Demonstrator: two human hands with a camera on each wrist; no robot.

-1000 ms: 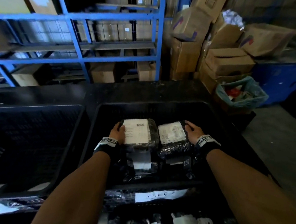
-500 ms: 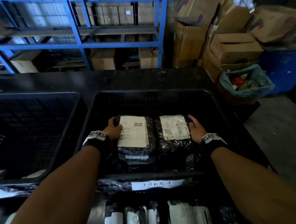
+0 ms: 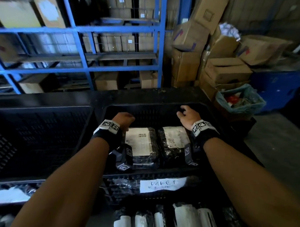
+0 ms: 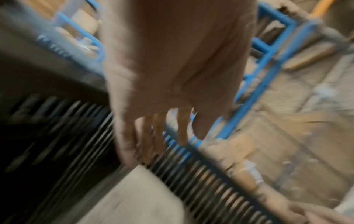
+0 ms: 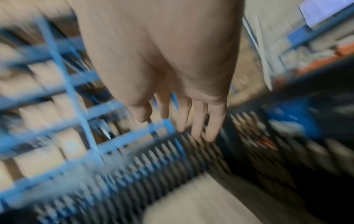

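Two black-wrapped parcels with white labels lie side by side in a black slatted crate (image 3: 146, 106): the left parcel (image 3: 139, 141) and the right parcel (image 3: 174, 140). My left hand (image 3: 124, 119) hovers over the far left corner of the left parcel, holding nothing; the left wrist view shows its fingers (image 4: 153, 136) straight and loose above the crate's slats. My right hand (image 3: 187, 114) is raised beyond the right parcel near the crate's far wall, its fingers (image 5: 199, 124) hanging relaxed and empty. Both wrist views are motion-blurred.
A second black crate (image 3: 34, 129) stands to the left. Nearer me, a lower crate with a handwritten paper label (image 3: 162, 185) holds several upright wrapped parcels (image 3: 162, 224). Blue shelving (image 3: 117, 29) with boxes stands behind, stacked cartons (image 3: 223, 69) and a lined bin (image 3: 240, 102) at the right.
Both hands have let go of the parcels' outer sides and lifted up and away toward the crate's far wall. The two parcels stay in the crate.
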